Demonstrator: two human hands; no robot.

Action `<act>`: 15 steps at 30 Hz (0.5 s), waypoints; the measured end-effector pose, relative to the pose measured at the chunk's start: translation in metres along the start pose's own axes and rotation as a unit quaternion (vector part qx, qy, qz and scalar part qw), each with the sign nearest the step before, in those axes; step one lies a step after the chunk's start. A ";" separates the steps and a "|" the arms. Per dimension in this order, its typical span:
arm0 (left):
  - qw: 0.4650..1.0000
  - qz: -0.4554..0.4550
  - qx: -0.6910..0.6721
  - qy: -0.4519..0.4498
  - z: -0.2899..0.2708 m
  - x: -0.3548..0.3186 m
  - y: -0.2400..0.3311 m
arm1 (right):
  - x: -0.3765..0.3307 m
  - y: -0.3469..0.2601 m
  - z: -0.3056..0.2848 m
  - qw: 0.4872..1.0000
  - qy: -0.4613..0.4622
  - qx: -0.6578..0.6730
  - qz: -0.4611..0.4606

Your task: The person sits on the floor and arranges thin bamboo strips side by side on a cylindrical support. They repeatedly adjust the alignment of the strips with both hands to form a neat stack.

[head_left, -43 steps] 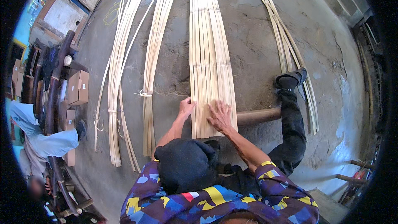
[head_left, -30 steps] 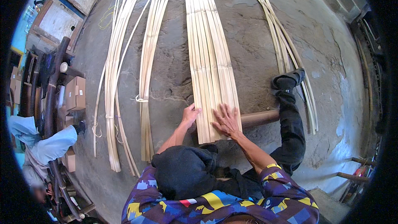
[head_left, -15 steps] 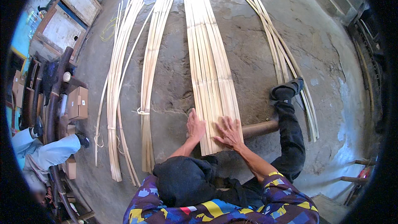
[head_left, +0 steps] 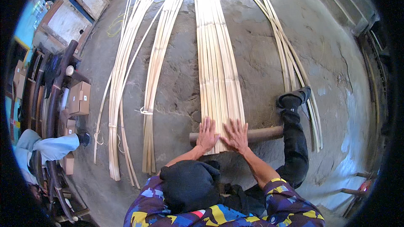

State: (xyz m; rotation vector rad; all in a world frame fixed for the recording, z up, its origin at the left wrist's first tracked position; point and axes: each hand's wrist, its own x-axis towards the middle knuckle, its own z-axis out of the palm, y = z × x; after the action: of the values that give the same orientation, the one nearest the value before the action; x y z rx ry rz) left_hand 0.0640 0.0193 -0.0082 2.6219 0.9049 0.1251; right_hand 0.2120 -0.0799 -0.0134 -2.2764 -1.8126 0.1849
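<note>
On a rough grey concrete floor point(head_left: 261, 59), with wooden frames point(head_left: 75, 8) and cardboard boxes point(head_left: 78, 98) along the left edge: a flat row of pale bamboo strips point(head_left: 216, 59) running away from the person, its near end lying across a brown pipe point(head_left: 265, 134). Left hand point(head_left: 207, 135) and right hand point(head_left: 236, 136) side by side, fingers spread open and pressed flat on the strips right over the pipe, gripping nothing. Tied bundles of strips point(head_left: 153, 84) to the left, loose curved strips point(head_left: 290, 59) to the right beside a black-clad leg and shoe point(head_left: 292, 98), another person's light-blue sleeve point(head_left: 46, 147) at far left.
</note>
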 end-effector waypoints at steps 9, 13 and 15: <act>0.999 0.025 0.028 0.015 0.002 -0.014 0.003 | -0.015 -0.005 0.000 1.000 0.023 -0.019 -0.011; 1.000 0.021 0.005 -0.001 0.000 -0.009 0.001 | -0.011 -0.005 -0.001 1.000 0.008 0.003 0.000; 1.000 0.019 0.008 -0.016 0.001 -0.021 0.006 | -0.023 -0.009 -0.004 1.000 -0.011 0.007 -0.003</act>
State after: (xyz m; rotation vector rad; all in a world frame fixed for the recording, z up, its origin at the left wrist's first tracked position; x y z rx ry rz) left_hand 0.0513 0.0019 -0.0063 2.6489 0.8482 0.0854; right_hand 0.1990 -0.1011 -0.0084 -2.2686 -1.8221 0.2220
